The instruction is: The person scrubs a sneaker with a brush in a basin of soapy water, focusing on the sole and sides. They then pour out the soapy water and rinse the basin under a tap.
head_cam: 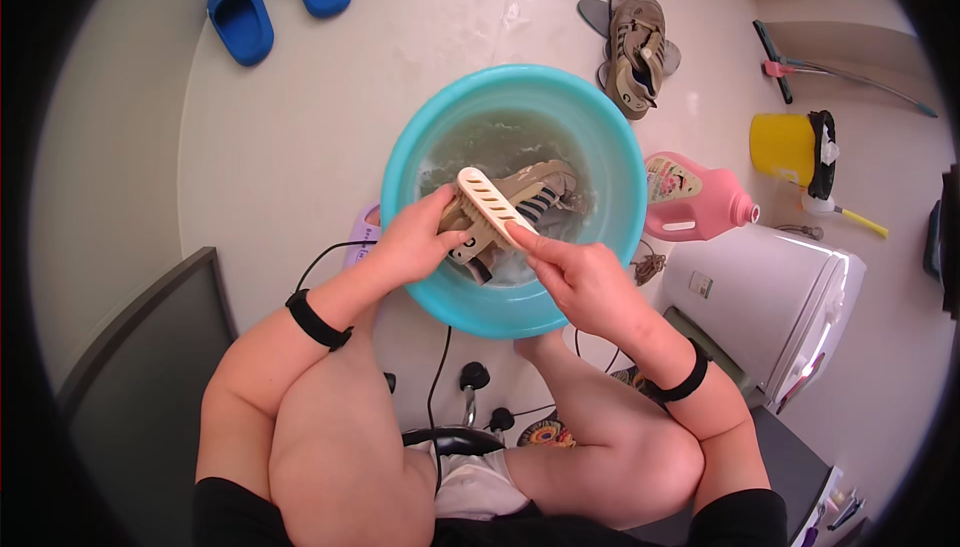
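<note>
Before me a turquoise plastic basin (514, 328) holds murky, sudsy water (502, 131). A beige sneaker (551, 179) with dark stripes lies partly in that water, its heel towards me. My left hand (420, 239) grips the sneaker near its heel, fingers on the far side and thumb on the near one. In my right hand (581, 277) is a white scrub brush (491, 206) with slots along its back. The brush's bristles face down and left against the sneaker's side; part of the shoe is hidden beneath them.
Right of the basin stand a pink detergent jug (694, 198) and a white lidded bin (750, 299). Another beige sneaker (636, 59) rests beyond on the floor. Blue slippers (244, 22) lie at upper left. A yellow bucket (780, 146) is at right. A black cable (441, 382) hangs below the basin.
</note>
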The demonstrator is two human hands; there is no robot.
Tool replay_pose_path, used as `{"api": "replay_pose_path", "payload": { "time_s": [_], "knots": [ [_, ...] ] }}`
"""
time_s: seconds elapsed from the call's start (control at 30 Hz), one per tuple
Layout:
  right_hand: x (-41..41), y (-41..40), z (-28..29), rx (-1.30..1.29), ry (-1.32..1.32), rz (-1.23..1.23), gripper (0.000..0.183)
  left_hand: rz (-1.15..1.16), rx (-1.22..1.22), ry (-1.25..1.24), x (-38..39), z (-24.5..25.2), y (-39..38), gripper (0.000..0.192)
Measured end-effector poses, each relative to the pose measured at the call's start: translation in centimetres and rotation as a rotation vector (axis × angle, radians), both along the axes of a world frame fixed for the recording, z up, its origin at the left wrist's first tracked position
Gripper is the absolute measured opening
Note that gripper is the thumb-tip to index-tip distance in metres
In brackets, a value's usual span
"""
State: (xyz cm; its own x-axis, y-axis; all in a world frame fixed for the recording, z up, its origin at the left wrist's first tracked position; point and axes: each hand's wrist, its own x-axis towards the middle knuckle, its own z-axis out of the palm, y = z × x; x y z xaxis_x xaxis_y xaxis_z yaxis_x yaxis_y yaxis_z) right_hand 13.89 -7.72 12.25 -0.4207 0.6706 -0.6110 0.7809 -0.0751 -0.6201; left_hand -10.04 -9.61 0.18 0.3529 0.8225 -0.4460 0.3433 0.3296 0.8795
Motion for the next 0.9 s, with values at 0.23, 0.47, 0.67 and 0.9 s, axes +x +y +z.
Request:
{"api": "replay_pose_path", "payload": {
  "time_s": [0.23, 0.47, 0.67, 0.9],
  "knots": [
    [2.9, 2.1, -6.8, 0.279, -0.142, -0.112, 0.036, -0.029, 0.056, -0.024, 0.1, 0.6, 0.4, 0.063],
    [2.8, 5.6, -8.8, 0.447, -0.444, -0.062, 0.034, -0.099, 0.07, -0.124, 0.0, 1.2, 0.7, 0.067],
    [2.3, 3.3, -3.4, 0.097, -0.024, -0.16, 0.04, -0.088, 0.089, -0.071, 0.0, 1.4, 0.7, 0.066],
    [0.9, 1.0, 1.1, 0.083, -0.107, -0.005, 0.04, -0.007, 0.023, -0.097, 0.5, 0.8, 0.6, 0.063]
  ]
}}
